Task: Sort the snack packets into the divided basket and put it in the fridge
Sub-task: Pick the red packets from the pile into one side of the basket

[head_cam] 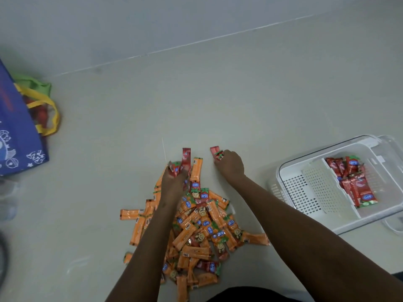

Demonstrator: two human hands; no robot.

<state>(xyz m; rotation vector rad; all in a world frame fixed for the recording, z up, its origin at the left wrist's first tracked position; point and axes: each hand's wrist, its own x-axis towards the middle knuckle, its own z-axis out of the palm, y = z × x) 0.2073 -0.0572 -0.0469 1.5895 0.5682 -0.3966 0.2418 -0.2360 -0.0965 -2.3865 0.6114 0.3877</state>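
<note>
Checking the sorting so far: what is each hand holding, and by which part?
Left hand grips red packets by their lower ends. Right hand grips more red packets by their near ends.

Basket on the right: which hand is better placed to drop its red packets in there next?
The right hand, probably. It grips red packets on the floor nearer the basket, whose far section already holds red ones. The left hand holds red packets too, but over the pile, farther away.
</note>
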